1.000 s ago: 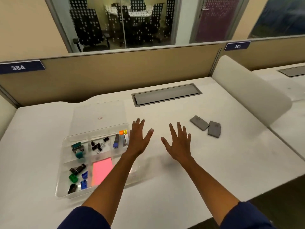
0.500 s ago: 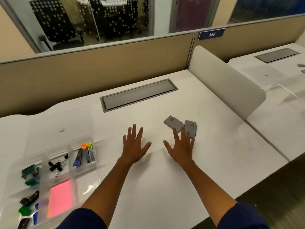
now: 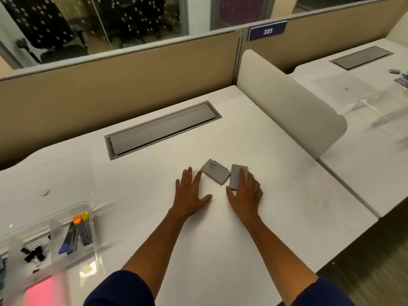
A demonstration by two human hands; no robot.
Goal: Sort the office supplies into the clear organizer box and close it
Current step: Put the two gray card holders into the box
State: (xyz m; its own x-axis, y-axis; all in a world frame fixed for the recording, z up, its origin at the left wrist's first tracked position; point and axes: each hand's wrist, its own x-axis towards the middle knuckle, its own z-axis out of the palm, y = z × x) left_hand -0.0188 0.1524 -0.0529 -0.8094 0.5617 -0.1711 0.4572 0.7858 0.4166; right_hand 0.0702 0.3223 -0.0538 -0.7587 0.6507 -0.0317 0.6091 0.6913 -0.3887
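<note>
Two flat grey boxes lie on the white desk ahead of me. My right hand (image 3: 245,192) rests with spread fingers on the right grey box (image 3: 235,176), lying over its near half. My left hand (image 3: 191,192) is flat and open on the desk, its fingertips just short of the left grey box (image 3: 215,171). The clear organizer box (image 3: 55,226) sits at the lower left with its lid off. It holds markers with orange and yellow caps (image 3: 80,218), black binder clips (image 3: 33,252) and a pink sticky pad (image 3: 37,291).
A grey cable hatch (image 3: 161,129) is set into the desk beyond the boxes. A rounded white divider (image 3: 287,102) stands on the right, with a neighbouring desk past it. A tan partition (image 3: 110,85) backs the desk. The desk's front edge runs at lower right.
Both hands have moved forward and right toward the grey boxes; my right hand now lies on the right one. The view has swung right, pushing the organizer toward the lower left corner.
</note>
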